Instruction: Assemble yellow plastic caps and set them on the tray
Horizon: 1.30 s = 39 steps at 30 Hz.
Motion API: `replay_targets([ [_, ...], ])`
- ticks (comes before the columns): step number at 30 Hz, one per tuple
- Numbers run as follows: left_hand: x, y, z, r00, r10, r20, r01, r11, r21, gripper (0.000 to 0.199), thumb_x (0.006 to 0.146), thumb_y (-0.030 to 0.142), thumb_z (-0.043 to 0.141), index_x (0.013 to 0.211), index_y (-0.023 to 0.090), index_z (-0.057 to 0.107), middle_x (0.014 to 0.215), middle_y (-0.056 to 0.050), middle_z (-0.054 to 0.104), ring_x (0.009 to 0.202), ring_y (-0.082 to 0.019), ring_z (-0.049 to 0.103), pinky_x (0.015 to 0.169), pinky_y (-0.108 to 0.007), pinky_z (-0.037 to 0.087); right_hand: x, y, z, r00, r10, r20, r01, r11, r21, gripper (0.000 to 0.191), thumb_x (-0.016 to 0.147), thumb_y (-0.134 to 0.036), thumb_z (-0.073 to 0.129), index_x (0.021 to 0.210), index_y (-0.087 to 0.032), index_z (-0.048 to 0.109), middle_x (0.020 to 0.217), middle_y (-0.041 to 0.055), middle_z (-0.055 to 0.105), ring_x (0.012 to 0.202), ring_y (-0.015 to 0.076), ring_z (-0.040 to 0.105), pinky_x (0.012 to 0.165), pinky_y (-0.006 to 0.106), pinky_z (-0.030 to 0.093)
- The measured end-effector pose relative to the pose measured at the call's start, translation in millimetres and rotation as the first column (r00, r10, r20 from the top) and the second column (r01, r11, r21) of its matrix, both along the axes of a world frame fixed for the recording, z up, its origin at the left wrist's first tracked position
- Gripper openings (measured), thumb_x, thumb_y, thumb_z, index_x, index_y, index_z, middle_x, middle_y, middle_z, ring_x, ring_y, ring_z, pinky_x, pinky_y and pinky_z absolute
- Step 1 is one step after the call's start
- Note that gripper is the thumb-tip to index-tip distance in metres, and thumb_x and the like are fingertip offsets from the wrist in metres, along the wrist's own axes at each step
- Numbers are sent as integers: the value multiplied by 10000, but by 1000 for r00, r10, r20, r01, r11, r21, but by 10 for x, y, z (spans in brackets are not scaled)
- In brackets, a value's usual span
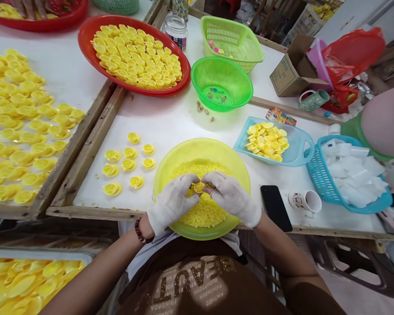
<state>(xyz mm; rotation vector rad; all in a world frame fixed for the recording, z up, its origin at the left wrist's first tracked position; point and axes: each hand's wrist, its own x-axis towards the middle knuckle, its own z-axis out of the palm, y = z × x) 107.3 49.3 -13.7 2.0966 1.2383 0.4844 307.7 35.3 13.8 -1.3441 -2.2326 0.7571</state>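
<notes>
Both my hands wear white gloves and meet over a yellow basin full of small yellow pellets. Between the fingertips of my left hand and my right hand is a small round yellow plastic piece, pinched from both sides. My fingers partly cover it. To the left, several yellow cup-shaped pieces stand apart on the white tabletop. At the right, a blue handled tray holds a heap of yellow round pieces.
A red tray of yellow pieces and a green bowl stand behind the basin. On the right lie a black phone, a mug and a blue basket of white scraps. Someone else's hand shows at top left.
</notes>
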Motion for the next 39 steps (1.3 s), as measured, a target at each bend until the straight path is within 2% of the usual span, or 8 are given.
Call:
replay_targets([
  [4,-44,4,9,993,-5,116,-3,998,68,234,841,163,622,1066,185,561,1084,-63,686,1026,-240,667,926,-401,553,123,-60,-108,960,3,279,34,991,-128,172,939,-99,463,1004,-173,604,979,74,666,907,191,613,841,336,493],
  [8,-50,10,-16,983,-9,183,-13,993,120,187,859,189,630,1031,189,557,1037,-49,675,973,-216,664,883,-377,559,83,-160,-193,881,134,453,4,957,-291,115,900,-146,526,929,-166,635,914,78,654,723,179,570,683,317,466],
  [11,-41,-25,-26,976,11,219,-44,988,147,176,872,227,643,1025,187,566,1007,-44,676,937,-205,665,856,-366,569,41,-187,-188,839,223,496,-30,930,-367,191,923,-124,469,977,-182,642,963,68,661,781,169,578,729,297,461],
  [16,-180,26,76,960,74,269,-119,981,154,280,910,289,622,1175,204,593,1105,-48,705,969,-199,686,888,-363,587,81,-144,-167,876,172,451,-31,953,-302,279,921,-76,403,1026,-193,633,1012,59,661,879,172,602,831,307,484],
  [23,-992,883,243,876,479,53,-474,836,276,274,855,314,632,1085,166,647,1036,-85,692,984,-232,646,909,-370,537,104,-226,-292,920,112,376,-50,984,-171,261,958,-175,416,1098,-201,634,1110,96,663,974,231,637,882,403,536],
  [28,-1401,1361,230,809,578,-103,-533,796,286,317,929,400,635,1081,122,642,1038,-92,661,954,-218,629,870,-385,537,121,-327,-393,922,87,377,-22,985,-174,278,944,-165,419,1074,-207,661,1128,100,677,973,229,654,883,418,551],
  [33,-1481,1441,98,844,530,-86,-492,828,271,369,972,393,612,1233,131,603,1191,-103,620,1031,-217,634,883,-403,573,101,-194,-182,926,144,349,-85,980,-180,219,910,-145,468,929,-264,651,963,51,695,909,237,642,849,461,542],
  [39,-1804,1173,96,847,531,-14,-495,799,340,319,979,387,586,1166,131,620,1109,-95,640,963,-194,632,861,-364,558,-277,509,318,929,277,245,-268,961,-67,225,898,-139,500,758,-272,613,720,-2,617,683,186,580,695,385,500],
])
